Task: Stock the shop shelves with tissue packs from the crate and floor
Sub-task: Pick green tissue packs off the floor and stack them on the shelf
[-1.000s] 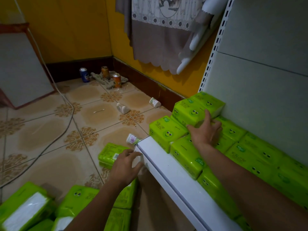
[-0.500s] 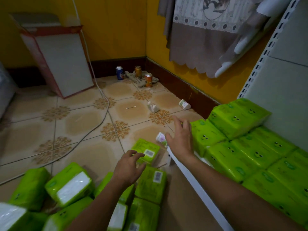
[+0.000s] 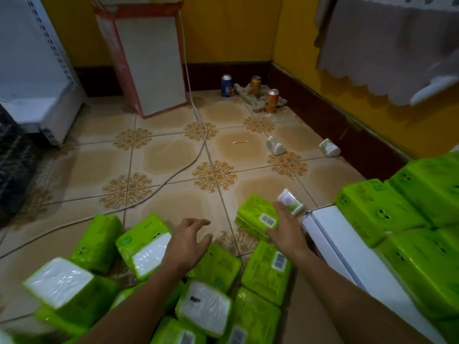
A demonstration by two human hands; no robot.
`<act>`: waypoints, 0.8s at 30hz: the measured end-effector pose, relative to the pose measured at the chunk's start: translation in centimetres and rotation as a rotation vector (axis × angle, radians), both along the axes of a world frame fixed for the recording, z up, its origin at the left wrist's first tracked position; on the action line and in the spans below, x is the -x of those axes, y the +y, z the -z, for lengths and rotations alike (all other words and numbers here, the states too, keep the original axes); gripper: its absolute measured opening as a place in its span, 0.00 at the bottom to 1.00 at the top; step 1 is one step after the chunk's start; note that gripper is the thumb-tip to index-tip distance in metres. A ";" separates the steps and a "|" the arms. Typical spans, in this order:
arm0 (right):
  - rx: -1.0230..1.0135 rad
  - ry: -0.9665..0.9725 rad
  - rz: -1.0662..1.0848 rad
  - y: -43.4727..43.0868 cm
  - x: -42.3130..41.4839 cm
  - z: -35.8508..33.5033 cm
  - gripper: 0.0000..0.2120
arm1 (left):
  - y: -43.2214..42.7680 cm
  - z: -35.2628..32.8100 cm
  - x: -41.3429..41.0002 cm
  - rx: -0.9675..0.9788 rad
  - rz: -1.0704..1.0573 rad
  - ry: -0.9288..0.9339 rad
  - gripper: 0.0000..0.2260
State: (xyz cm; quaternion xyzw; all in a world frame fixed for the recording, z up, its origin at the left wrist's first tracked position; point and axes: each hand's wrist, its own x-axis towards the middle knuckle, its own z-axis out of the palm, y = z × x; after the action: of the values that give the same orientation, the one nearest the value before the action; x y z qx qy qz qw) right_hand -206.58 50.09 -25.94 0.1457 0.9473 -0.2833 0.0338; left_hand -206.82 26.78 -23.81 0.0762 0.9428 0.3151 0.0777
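Several green tissue packs (image 3: pixel 146 247) lie scattered on the tiled floor at the bottom of the view. One green pack with a barcode (image 3: pixel 255 217) lies apart beside the shelf corner, and my right hand (image 3: pixel 285 228) rests on its right side with fingers spread over it. My left hand (image 3: pixel 188 242) hovers with loosely curved fingers above the floor packs and holds nothing. More green packs (image 3: pixel 377 212) are stacked on the white shelf (image 3: pixel 330 232) at the right.
A small white roll pack (image 3: pixel 290 201) lies by the shelf corner, two more (image 3: pixel 275 146) farther back. Cans (image 3: pixel 272 100) and a rag sit in the far corner. A cable (image 3: pixel 198 155) crosses the tiles. A board (image 3: pixel 151 60) leans on the wall; another shelf unit (image 3: pixel 37 95) stands left.
My right hand left the shelf packs and came down onto the barcode pack on the floor. My left hand moved forward over the floor packs. The view swung left and down.
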 end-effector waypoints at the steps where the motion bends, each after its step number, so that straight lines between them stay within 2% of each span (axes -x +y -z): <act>1: 0.001 -0.022 0.002 0.1 0.2 0.5 0.36 | -0.1 0.3 0.1 0.003 -0.002 -0.005 0.16; 4: 0.023 -0.095 0.026 0.1 0.6 1.6 0.36 | -0.4 1.2 0.1 0.058 0.034 0.009 0.16; 9: 0.115 -0.155 0.078 -0.2 1.7 3.7 0.40 | 0.3 1.7 1.8 0.153 0.213 0.096 0.18; 17: 0.063 -0.153 0.108 -0.6 2.0 4.4 0.27 | 1.0 2.6 1.7 0.099 0.247 0.106 0.17; 24: -0.130 -0.120 0.047 0.2 1.5 2.8 0.18 | 1.1 2.5 1.3 0.087 0.239 0.085 0.14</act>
State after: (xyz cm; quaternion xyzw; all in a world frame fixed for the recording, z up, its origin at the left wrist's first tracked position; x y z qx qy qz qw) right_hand -208.07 50.32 -28.78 0.1863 0.9564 -0.2125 0.0742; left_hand -208.17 27.86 -26.32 0.1979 0.9422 0.2590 0.0780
